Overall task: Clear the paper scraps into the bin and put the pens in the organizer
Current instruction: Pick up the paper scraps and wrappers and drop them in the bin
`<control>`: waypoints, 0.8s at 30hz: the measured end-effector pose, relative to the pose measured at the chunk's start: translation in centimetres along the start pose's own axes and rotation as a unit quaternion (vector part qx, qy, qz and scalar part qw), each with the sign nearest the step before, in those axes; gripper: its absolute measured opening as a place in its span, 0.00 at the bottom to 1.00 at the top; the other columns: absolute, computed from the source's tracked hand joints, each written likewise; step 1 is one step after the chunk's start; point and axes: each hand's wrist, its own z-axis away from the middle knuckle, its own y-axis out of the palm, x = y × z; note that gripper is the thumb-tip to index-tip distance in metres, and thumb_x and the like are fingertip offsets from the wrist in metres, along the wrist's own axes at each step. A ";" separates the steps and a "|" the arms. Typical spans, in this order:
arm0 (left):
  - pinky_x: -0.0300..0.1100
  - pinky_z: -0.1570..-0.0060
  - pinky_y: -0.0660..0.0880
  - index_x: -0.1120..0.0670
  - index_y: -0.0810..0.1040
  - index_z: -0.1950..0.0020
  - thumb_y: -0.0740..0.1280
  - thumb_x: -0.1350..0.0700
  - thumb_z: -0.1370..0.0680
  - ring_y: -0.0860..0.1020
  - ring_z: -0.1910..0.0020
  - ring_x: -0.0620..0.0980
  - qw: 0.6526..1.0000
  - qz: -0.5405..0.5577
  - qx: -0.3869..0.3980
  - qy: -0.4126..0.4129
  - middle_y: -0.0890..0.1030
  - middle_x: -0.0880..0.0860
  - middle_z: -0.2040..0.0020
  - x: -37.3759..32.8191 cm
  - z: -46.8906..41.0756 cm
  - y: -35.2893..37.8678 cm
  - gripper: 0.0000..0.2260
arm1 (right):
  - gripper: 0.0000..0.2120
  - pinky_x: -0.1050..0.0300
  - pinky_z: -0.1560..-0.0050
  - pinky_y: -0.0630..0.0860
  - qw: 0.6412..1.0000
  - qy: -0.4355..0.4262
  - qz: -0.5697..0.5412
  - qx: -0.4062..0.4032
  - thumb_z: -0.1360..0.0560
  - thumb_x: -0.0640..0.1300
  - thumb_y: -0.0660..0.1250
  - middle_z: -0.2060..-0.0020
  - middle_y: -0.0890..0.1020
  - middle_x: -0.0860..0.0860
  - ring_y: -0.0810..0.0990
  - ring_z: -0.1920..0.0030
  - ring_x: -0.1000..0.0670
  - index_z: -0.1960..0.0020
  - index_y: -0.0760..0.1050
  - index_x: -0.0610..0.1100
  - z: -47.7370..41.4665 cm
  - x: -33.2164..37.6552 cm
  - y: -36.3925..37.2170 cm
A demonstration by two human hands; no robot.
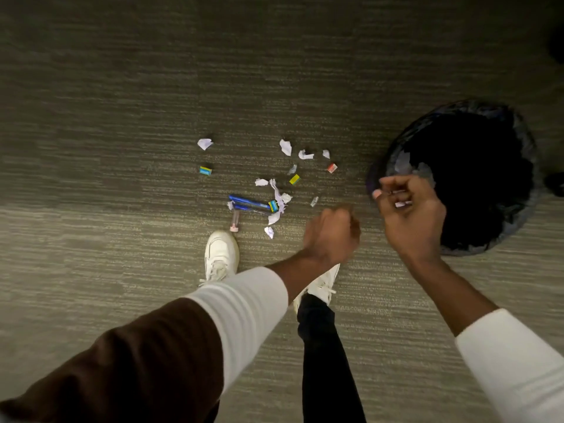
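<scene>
Several white paper scraps [285, 147] lie scattered on the carpet in front of me. Two blue pens [247, 202] lie side by side among them, and a clear pen with a pink cap [234, 220] rests just beyond my left shoe. A round bin with a black liner [464, 178] stands at the right. My right hand [409, 215] hovers at the bin's near-left rim, fingers curled around small paper scraps. My left hand [331, 236] is a closed fist above the carpet, right of the pens; I cannot see anything in it.
Small coloured blocks lie among the scraps: a blue-yellow one [205, 170], a yellow one [294, 179], a red one [331, 167] and one at the pens' tips [273, 205]. My white shoes [221, 254] stand just before the litter. No organizer is in view.
</scene>
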 end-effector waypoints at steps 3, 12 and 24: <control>0.51 0.53 0.80 0.51 0.80 0.47 0.66 0.52 0.23 0.84 0.46 0.64 0.999 -0.024 0.020 -0.044 0.86 0.58 0.47 5.2 1.0 -0.5 0.07 | 0.17 0.51 0.54 0.82 0.985 -0.037 0.046 0.164 0.28 0.45 0.77 0.48 0.81 0.53 0.82 0.60 0.56 0.41 0.78 0.50 0.8 1.6 4.3; 0.56 0.32 0.76 0.59 0.62 0.24 0.74 0.47 0.23 0.70 0.27 0.61 0.985 -0.129 0.042 -0.109 0.70 0.60 0.28 22.7 -0.1 2.5 0.34 | 0.49 0.41 0.37 0.79 0.785 -0.184 0.415 0.422 0.31 0.49 0.79 0.24 0.61 0.39 0.71 0.29 0.34 0.20 0.53 0.52 0.3 -2.0 19.3; 0.52 0.37 0.82 0.57 0.48 0.16 0.70 0.59 0.21 0.67 0.24 0.64 0.979 -0.195 0.014 0.063 0.59 0.65 0.22 30.0 -7.2 9.8 0.40 | 0.55 0.37 0.37 0.77 0.759 -0.247 0.429 0.423 0.27 0.38 0.75 0.17 0.38 0.43 0.51 0.18 0.36 0.17 0.40 0.59 -3.7 -8.3 33.5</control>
